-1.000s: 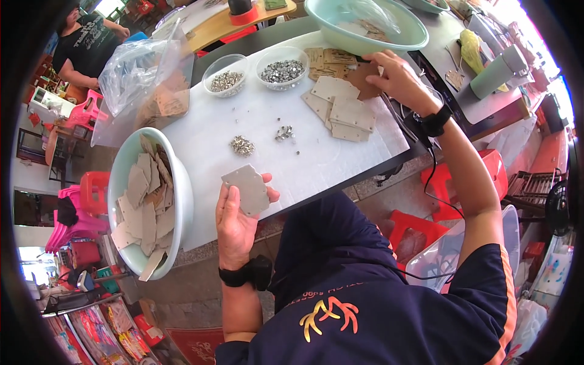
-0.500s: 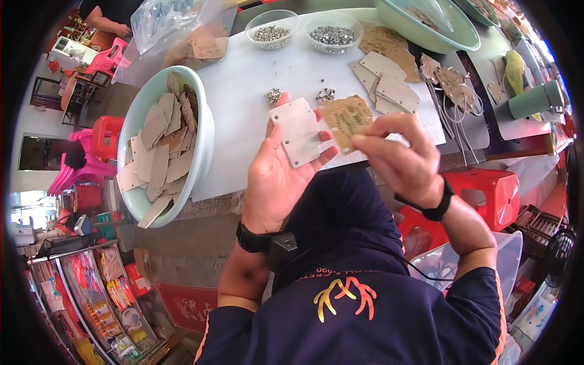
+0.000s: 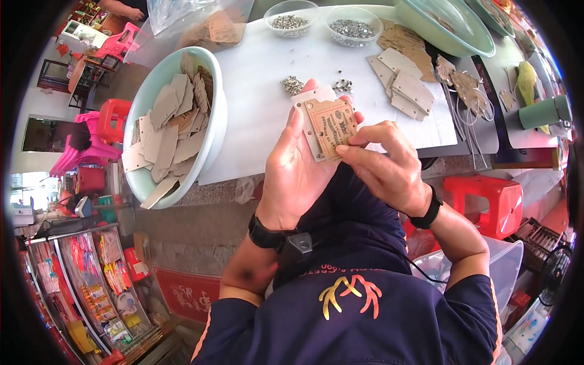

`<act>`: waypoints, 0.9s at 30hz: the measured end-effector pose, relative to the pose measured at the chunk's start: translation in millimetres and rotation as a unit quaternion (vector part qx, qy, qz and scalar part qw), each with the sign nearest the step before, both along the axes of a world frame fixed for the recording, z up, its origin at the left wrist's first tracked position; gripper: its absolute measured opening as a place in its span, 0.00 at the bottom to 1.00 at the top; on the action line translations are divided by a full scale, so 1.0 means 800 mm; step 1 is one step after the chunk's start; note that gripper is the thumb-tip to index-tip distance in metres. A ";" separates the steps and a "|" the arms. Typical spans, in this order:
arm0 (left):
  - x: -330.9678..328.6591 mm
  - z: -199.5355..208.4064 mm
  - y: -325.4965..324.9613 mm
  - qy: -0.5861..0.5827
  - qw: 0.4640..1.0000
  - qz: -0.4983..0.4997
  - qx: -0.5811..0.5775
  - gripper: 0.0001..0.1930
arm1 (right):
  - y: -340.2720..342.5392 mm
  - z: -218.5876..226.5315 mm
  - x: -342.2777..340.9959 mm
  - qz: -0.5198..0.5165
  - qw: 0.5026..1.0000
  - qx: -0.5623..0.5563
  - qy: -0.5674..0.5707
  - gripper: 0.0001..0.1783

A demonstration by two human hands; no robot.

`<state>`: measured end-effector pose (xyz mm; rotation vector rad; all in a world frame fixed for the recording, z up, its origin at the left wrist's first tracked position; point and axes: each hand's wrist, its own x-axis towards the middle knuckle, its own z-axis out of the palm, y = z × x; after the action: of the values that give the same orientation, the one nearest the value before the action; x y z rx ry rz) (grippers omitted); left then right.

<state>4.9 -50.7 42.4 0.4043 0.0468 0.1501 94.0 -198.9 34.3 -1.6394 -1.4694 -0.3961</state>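
Observation:
My left hand (image 3: 285, 176) holds a thin whitish-grey plate (image 3: 319, 93) with small holes, its thumb along the left edge and its fingers mostly hidden behind. Over that plate lies a brown printed plate (image 3: 333, 125) with holes along its rim, slightly offset so the grey one shows at the top and left. My right hand (image 3: 389, 161) pinches the brown plate's lower right corner between thumb and fingers. Just beyond the plates sit a small heap of shiny metal fasteners (image 3: 292, 85) and a second small heap of fasteners (image 3: 342, 86) on the white tabletop (image 3: 249, 121).
A pale green basin (image 3: 220, 131) full of grey plates stands at the left. Two clear bowls, a left bowl (image 3: 291, 23) and a right bowl (image 3: 353, 30), hold metal fasteners. Loose grey plates (image 3: 413, 91), cords (image 3: 474, 131) and a green bottle (image 3: 541, 114) lie right.
My right hand has brought the brown plate leftward onto the grey plate, where the two were side by side before. The whole view has shifted slightly.

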 end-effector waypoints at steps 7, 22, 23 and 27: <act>0.004 -0.003 -0.005 -0.006 1.000 -0.009 -0.016 0.27 | -0.001 0.000 -0.004 -0.025 0.999 -0.003 0.029 0.19; -0.003 -0.005 -0.002 0.000 0.990 0.001 0.143 0.28 | 0.000 0.017 -0.004 0.028 0.998 -0.051 0.011 0.17; -0.005 -0.003 -0.002 0.000 0.990 0.000 0.143 0.28 | -0.001 0.021 -0.002 0.032 0.998 -0.056 0.021 0.16; -0.013 -0.003 0.009 0.052 0.970 -0.046 0.233 0.28 | 0.006 0.046 0.021 -0.062 0.991 -0.023 0.117 0.13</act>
<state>-5.5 -43.9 40.1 0.8838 0.0959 0.0460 111.1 -194.2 71.0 -1.7550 -1.2151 -0.2289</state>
